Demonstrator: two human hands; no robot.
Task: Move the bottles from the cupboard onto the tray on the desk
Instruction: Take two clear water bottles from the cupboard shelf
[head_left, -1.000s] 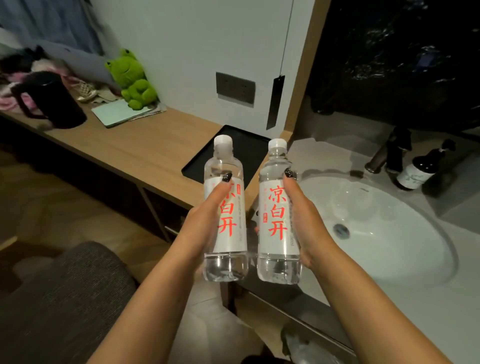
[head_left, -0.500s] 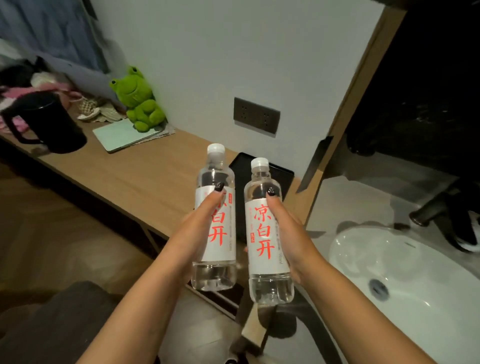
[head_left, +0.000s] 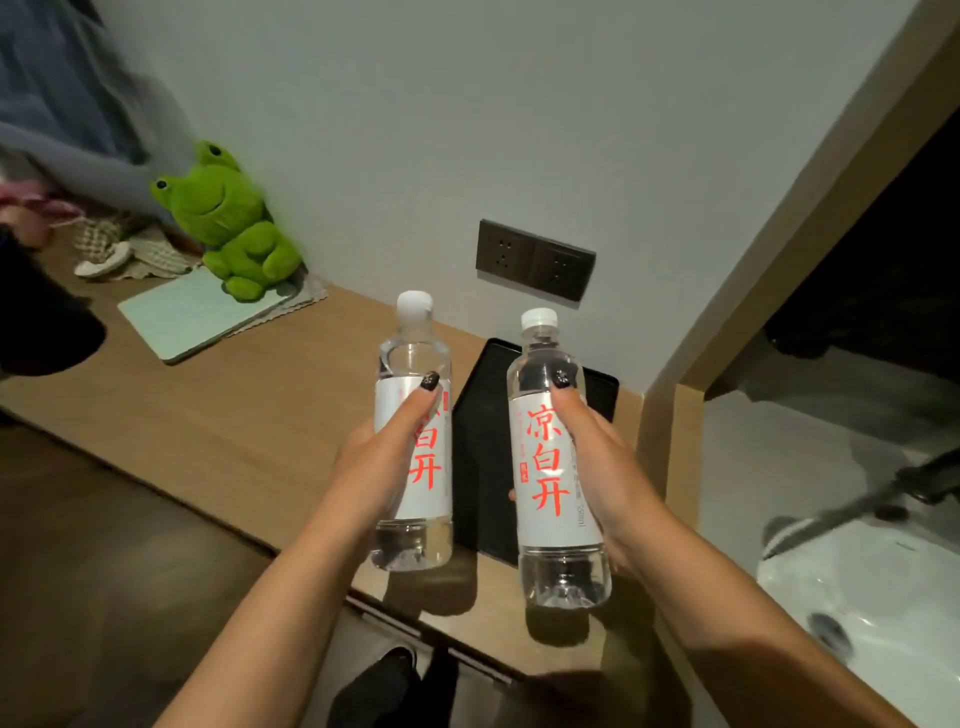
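The left hand (head_left: 374, 457) is wrapping one water bottle (head_left: 413, 441) around its label, the forefinger lying straight up the front and the other fingers curling out of sight behind. The right hand (head_left: 597, 457) is gripping a second bottle (head_left: 558, 467) the same way, forefinger extended along the shoulder, the rest of the fingers tucked round the far side. Both bottles are being carried upright and apart, probably so each can be set down on its base without knocking the other.

Just beyond the fingers of both hands, between the two bottles, the black tray (head_left: 483, 441) is lying on the counter (head_left: 234, 415) against the wall; the bottles are hanging in the air in front of it, not yet resting on anything. By my reckoning the carrying is nearly over and the setting down is coming next.

Much of the tray is being covered by the bottles and hands, so whether anything already stands on it cannot be told. The cupboard is not showing. Far left of the fingers a green frog toy (head_left: 228, 218) is sitting on a pale notebook (head_left: 192, 317); a dark object at the left edge is cut off and unclear. To the right, the sink (head_left: 883, 597) is blurred.
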